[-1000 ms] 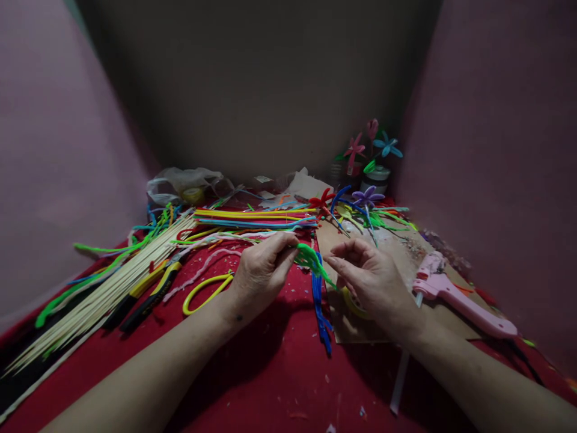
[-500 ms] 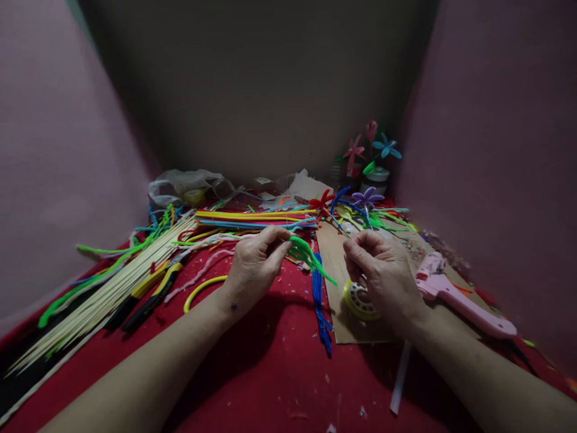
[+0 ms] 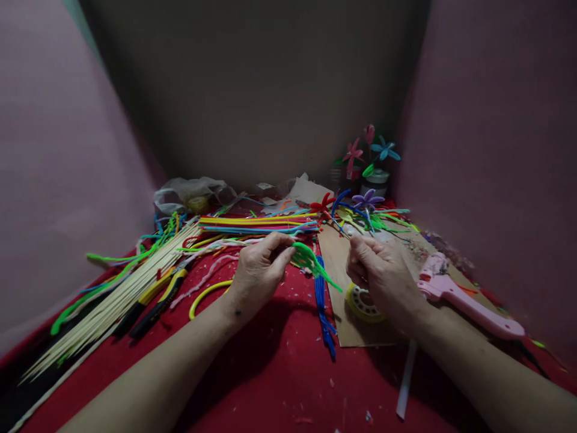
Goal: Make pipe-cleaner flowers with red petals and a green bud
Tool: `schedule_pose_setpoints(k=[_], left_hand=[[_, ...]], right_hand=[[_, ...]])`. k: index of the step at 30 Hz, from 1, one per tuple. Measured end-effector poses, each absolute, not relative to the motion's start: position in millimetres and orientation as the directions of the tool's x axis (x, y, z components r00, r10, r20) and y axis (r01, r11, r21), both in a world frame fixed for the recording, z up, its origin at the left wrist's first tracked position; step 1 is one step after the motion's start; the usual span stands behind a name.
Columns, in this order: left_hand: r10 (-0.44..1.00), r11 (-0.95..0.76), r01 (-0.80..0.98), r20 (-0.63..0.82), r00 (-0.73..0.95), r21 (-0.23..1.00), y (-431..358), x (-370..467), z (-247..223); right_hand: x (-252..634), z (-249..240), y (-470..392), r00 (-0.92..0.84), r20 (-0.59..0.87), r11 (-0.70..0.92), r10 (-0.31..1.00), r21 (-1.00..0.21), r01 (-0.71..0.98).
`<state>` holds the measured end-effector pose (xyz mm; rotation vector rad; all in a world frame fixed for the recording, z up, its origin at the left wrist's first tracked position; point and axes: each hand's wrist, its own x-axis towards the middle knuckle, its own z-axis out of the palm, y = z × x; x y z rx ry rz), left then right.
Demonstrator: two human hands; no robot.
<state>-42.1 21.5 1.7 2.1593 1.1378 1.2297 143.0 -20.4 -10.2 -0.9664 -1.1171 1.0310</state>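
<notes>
Presently, we find the left hand pinching a looped green piece above the red cloth. The right hand has fingers closed beside the red flower's stem; grip, we cannot tell. Petals appear formed; the green piece hangs unattached.

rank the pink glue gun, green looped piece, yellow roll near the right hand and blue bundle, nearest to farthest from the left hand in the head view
From the left hand:
1. green looped piece, pinched in it
2. blue bundle, just right
3. yellow roll, further right
4. pink glue gun, far right
</notes>
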Motion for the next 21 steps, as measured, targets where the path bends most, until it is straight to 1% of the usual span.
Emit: schedule_pose_setpoints(k=[2,8,10,12,14,15,17,19,21], left_hand=[[0.807,-0.588,0.457,0.519,0.280,0.668,21.3,-41.9,1.3],[0.795,-0.603,0.463,0.535,0.286,0.649,22.9,-42.8,-2.7],[0.789,-0.612,0.465,0.540,0.294,0.640,22.7,-42.7,-3.7],[0.776,-0.627,0.460,0.553,0.302,0.629,21.4,-42.1,-4.4],[0.756,-0.651,0.456,0.576,0.311,0.607,19.2,-41.2,-4.7],[0.740,-0.668,0.453,0.594,0.316,0.591,17.9,-40.7,-4.9],[0.698,-0.710,0.443,0.634,0.334,0.548,15.3,-39.7,-5.2],[0.653,-0.749,0.429,0.671,0.351,0.504,13.2,-39.0,-5.6],[0.621,-0.774,0.424,0.693,0.366,0.470,11.8,-38.7,-5.9]], right_hand=[[142.5,-10.2,-20.9,0.122,0.243,0.259,0.962,-0.955,-0.141],[141.3,-10.6,-22.9,0.147,0.272,0.276,0.951,-0.961,-0.010],[140.5,-9.6,-24.1,0.146,0.284,0.278,0.948,-0.959,0.061],[138.8,-8.3,-25.9,0.081,0.262,0.249,0.962,-0.958,0.141],[136.2,-7.9,-27.5,-0.027,0.176,0.178,0.984,-0.974,0.143],[134.8,-8.6,-27.9,-0.072,0.124,0.130,0.990,-0.986,0.101],[132.3,-11.5,-27.8,-0.129,0.038,0.028,0.991,-0.997,-0.076],[130.7,-15.7,-26.2,-0.174,-0.021,-0.070,0.985,-0.957,-0.283],[130.4,-19.2,-24.1,-0.233,-0.080,-0.170,0.969,-0.900,-0.401]])
